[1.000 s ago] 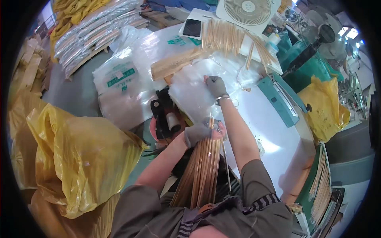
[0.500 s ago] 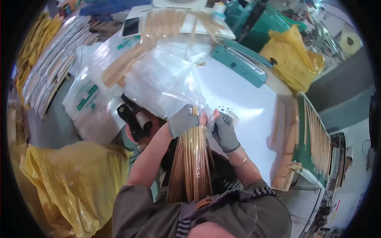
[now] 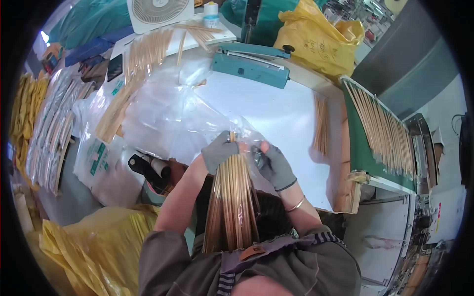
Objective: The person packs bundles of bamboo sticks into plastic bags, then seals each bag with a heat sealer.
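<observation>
A bundle of thin wooden sticks (image 3: 233, 202) fans down toward my lap, partly under clear film. My left hand (image 3: 220, 152), in a grey glove with bare fingertips, is closed around its upper end. My right hand (image 3: 272, 165), gloved the same way, is closed on the edge of a clear plastic bag (image 3: 247, 129) just to the right of the stick tips. The clear plastic runs back to a heap of clear bags (image 3: 163, 116) on the white table (image 3: 276, 116).
A teal sealer (image 3: 252, 70) stands at the back, beside a yellow bag (image 3: 318, 42). Sticks (image 3: 321, 126) lie near the right wooden edge; more (image 3: 380, 128) rest on a green board. Loose sticks (image 3: 148, 52), a fan (image 3: 160, 11) and a bottle (image 3: 211, 15) are at back left.
The view has turned to the right, showing more of the sticks at the right edge. Both hands stay at the top of the bundle, my right hand still holding the plastic.
</observation>
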`<state>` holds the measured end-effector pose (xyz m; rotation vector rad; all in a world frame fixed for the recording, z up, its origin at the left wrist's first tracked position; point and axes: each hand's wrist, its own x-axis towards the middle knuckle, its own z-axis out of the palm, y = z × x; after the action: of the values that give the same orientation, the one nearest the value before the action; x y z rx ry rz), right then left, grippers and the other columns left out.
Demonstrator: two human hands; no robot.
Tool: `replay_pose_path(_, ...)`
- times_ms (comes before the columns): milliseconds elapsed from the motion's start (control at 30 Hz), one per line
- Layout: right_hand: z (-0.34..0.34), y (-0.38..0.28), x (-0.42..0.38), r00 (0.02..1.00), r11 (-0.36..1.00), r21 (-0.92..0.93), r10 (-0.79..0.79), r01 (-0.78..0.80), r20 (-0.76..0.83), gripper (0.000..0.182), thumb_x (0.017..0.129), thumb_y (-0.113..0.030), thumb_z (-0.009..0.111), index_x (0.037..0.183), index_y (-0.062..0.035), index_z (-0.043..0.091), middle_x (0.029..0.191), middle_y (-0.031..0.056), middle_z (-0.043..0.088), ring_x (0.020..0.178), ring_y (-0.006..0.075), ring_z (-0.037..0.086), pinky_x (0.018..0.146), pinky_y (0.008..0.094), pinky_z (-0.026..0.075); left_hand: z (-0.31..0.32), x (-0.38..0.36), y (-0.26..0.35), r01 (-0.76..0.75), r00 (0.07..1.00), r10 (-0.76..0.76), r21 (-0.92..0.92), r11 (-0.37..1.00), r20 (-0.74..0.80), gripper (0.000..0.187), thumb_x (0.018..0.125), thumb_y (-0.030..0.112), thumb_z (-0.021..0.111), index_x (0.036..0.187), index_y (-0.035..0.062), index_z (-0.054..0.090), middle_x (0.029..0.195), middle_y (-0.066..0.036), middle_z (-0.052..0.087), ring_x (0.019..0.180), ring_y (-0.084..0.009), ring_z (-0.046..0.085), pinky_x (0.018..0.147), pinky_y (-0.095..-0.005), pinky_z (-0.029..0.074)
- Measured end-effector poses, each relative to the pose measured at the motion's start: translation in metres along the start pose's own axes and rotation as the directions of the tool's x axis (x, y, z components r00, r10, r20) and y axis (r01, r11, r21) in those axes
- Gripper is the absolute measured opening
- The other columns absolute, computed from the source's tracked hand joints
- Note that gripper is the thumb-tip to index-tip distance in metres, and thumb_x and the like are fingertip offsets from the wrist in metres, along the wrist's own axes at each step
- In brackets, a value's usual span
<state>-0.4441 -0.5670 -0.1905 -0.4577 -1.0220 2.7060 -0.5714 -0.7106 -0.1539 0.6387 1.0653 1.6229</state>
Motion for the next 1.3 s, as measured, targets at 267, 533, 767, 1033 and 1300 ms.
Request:
replay_pose_path(267,0.001,-0.01,0.0,0.954,0.81,-0.529,-0.3,0.252,-0.005,0.019,0.089,-0.014,0.047,0.091,0.0008,0.059,0.082,0.0019,0.059,0.076,0.0102,0.054,0.07,0.0226,0.044,-0.007,0.02,-0.028,0.067,0.978,-0.025,0.193,0.979,-0.209,0.023,0.077,0.019,0.056,0.089,0.0001,0.058,0.074,-0.004,0.057,0.067,-0.0133,0.056,0.057,-0.0264,0.045)
replay_pose_path(533,-0.079,-0.008,0.022,0.94,0.979,0.126,-0.114,0.162,-0.323,0.023,0.09,-0.025,0.047,0.078,-0.0091,0.059,0.056,-0.0034,0.047,0.041,0.007,0.036,0.039,0.022,0.03,0.033,0.019,0.001,0.005,0.995,0.033,0.366,0.931,-0.097,0.019,0.075,0.015,0.061,0.089,0.0028,0.057,0.074,-0.005,0.059,0.069,-0.0137,0.057,0.062,-0.0272,0.046)
replay_pose_path(767,-0.057,0.018,0.018,0.813,0.891,-0.285,-0.442,0.352,-0.378,0.023,0.09,-0.022,0.05,0.091,-0.0043,0.065,0.072,0.0023,0.055,0.066,0.0128,0.048,0.063,0.0221,0.039,0.05,0.097,-0.048,0.228,0.973,-0.116,0.891,0.392,-0.198,0.044,0.073,0.038,0.05,0.103,0.0076,0.061,0.097,-0.022,0.061,0.095,-0.0337,0.057,0.085,-0.0354,0.043)
replay_pose_path(1033,-0.03,0.05,-0.121,0.764,0.006,-0.874,-0.489,0.486,0.421,0.016,0.084,-0.009,0.048,0.085,-0.0018,0.062,0.079,0.0161,0.055,0.077,0.0322,0.053,0.073,0.039,0.041,0.045,0.0,-0.077,-0.381,0.909,0.41,0.532,0.756,0.068,0.097,0.052,0.032,0.082,0.132,0.0056,0.033,0.135,-0.015,0.035,0.126,-0.026,0.032,0.105,-0.0385,0.025)
replay_pose_path(1300,-0.034,0.033,-0.075,0.83,0.447,-0.85,-0.557,0.278,-0.021,0.02,0.087,-0.015,0.05,0.078,-0.0006,0.059,0.069,0.0104,0.056,0.063,0.0163,0.052,0.061,0.0286,0.043,0.055,-0.01,-0.148,-0.166,0.914,0.153,-0.003,0.986,-0.375,0.047,0.071,0.004,0.07,0.11,0.0013,0.043,0.101,-0.007,0.054,0.088,-0.013,0.056,0.077,-0.0264,0.047)
